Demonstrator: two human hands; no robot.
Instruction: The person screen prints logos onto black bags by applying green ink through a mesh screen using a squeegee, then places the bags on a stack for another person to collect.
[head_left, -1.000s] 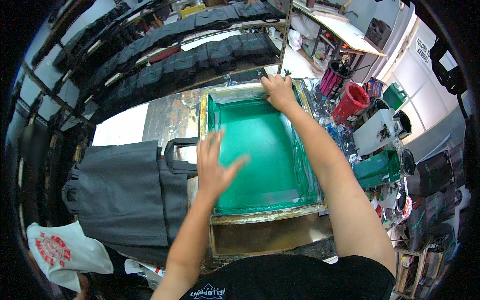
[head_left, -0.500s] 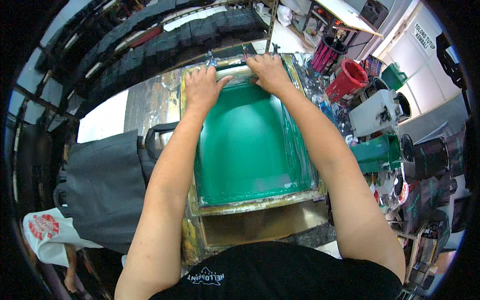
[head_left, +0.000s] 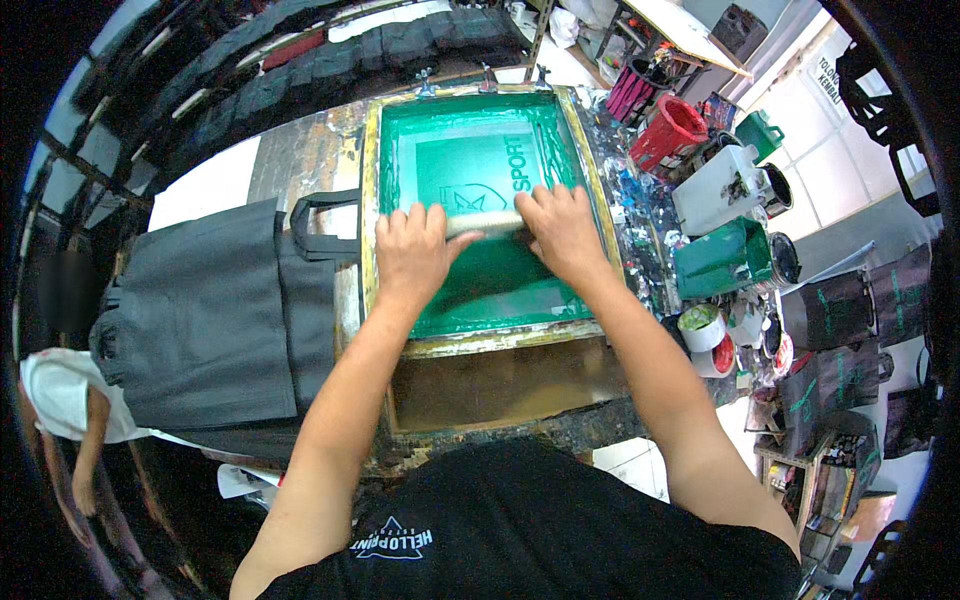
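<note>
Both hands are closed round a squeegee [head_left: 483,222] with a pale handle, lying crosswise on a framed printing screen [head_left: 480,344]. My left hand [head_left: 412,250] grips its left end, thumb turned inward. On the other end is my right hand [head_left: 562,232], its fingers over the top. Green ink coats the mesh and is thick along the inner edges. Beyond the squeegee a stencil design [head_left: 475,185] with a crest and lettering shows through. The nearer mesh is darker green, partly in shadow. The squeegee's blade is hidden.
A stack of black fabric bags [head_left: 210,320] lies to the left. Metal clamps [head_left: 487,80] line the screen's far edge. At right stand a red bucket [head_left: 668,130], a white container [head_left: 715,190] and a green ink container [head_left: 725,258]. Another person's arm [head_left: 90,450] shows at lower left.
My hands have drawn the squeegee from the screen's far end toward me, to about its middle. The stencil design behind it now shows. The whole view has shifted slightly.
</note>
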